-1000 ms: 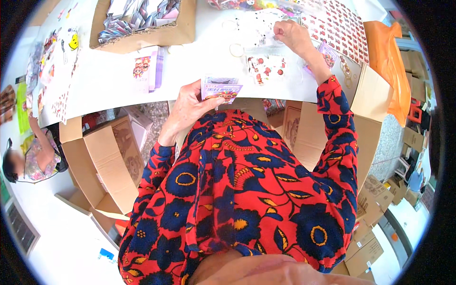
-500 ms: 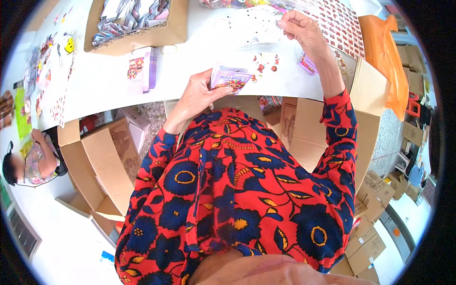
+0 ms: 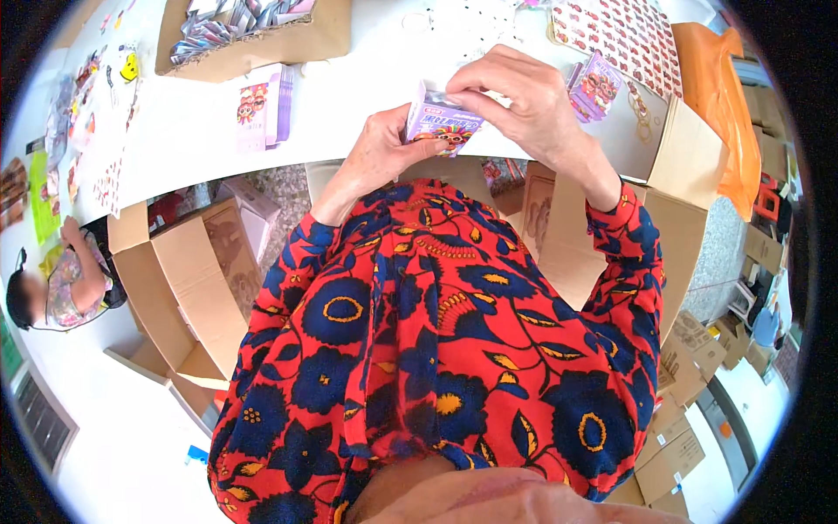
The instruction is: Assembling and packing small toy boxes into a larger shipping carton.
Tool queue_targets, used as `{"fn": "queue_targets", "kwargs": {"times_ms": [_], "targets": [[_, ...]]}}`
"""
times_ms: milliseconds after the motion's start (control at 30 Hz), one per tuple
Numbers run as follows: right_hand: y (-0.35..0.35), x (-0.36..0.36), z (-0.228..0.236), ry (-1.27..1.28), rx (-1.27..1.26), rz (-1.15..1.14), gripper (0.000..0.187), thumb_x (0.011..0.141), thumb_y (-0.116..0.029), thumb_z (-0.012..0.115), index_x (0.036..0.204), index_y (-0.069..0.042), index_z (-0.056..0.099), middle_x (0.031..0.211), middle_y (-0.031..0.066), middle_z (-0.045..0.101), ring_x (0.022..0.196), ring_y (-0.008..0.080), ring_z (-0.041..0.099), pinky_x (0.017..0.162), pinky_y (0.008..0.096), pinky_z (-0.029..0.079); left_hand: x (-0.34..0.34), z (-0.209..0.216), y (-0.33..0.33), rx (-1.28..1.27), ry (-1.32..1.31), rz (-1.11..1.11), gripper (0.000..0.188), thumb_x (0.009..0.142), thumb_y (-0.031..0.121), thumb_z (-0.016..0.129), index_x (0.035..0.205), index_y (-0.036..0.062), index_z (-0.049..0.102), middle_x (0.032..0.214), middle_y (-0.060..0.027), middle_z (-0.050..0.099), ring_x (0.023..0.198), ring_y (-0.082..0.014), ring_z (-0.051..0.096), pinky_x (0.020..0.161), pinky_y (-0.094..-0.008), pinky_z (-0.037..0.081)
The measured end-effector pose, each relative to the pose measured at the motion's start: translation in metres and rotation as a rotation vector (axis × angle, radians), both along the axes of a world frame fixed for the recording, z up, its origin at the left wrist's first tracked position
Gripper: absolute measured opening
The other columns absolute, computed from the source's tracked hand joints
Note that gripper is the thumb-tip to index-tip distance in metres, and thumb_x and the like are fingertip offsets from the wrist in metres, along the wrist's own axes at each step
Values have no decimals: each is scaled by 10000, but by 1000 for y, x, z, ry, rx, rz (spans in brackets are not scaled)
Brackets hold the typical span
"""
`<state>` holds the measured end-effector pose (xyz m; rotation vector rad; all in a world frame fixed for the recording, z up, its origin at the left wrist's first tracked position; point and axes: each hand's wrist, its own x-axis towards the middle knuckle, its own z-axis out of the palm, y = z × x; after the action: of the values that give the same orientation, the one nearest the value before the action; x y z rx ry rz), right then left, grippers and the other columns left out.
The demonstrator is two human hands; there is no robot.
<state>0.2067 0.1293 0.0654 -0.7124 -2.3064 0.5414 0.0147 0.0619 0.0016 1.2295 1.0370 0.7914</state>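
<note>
A small purple printed card box [image 3: 443, 124] is held upright but tilted in my left hand [image 3: 374, 159], with the thumb across its front. My right hand [image 3: 524, 98] is at the box's upper edge, its thumb and fingers pinched together over the opening. Whatever the right fingertips hold is too small or hidden to make out. Left of my hands lies a stack of flat purple cartons [image 3: 271, 109]. To the right, beyond my right wrist, stand filled purple boxes [image 3: 598, 87].
A cardboard box of foil packets [image 3: 262, 54] stands at the back left. A sheet of red stickers [image 3: 620, 39], rubber bands [image 3: 646, 118] and an orange plastic bag [image 3: 717, 113] are to the right. Open cartons [image 3: 188, 293] stand below the table edge. A person [image 3: 74, 275] sits far left.
My right hand has come down and left from the small pieces at the back of the table to the box's top. My left hand, with the box, has shifted slightly right and up.
</note>
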Motion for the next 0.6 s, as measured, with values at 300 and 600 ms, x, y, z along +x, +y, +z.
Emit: {"fn": "queue_targets", "kwargs": {"times_ms": [300,600], "targets": [[20,35,-24,-59,-194,-266,115,847,-82,591,932,-37,655,918,45,648,692,132,607,587,253,484,-31,-10,2,8,60,124,309,797,95,690,1057,-38,589,921,-56,665,831,-82,588,758,-239,481],[30,59,-102,-986,123,-237,325,744,-47,579,1069,-65,565,983,82,592,961,248,588,723,365,524,-36,-17,-7,73,62,122,312,795,125,696,1052,-26,601,907,-43,659,795,-67,567,712,-237,480]]}}
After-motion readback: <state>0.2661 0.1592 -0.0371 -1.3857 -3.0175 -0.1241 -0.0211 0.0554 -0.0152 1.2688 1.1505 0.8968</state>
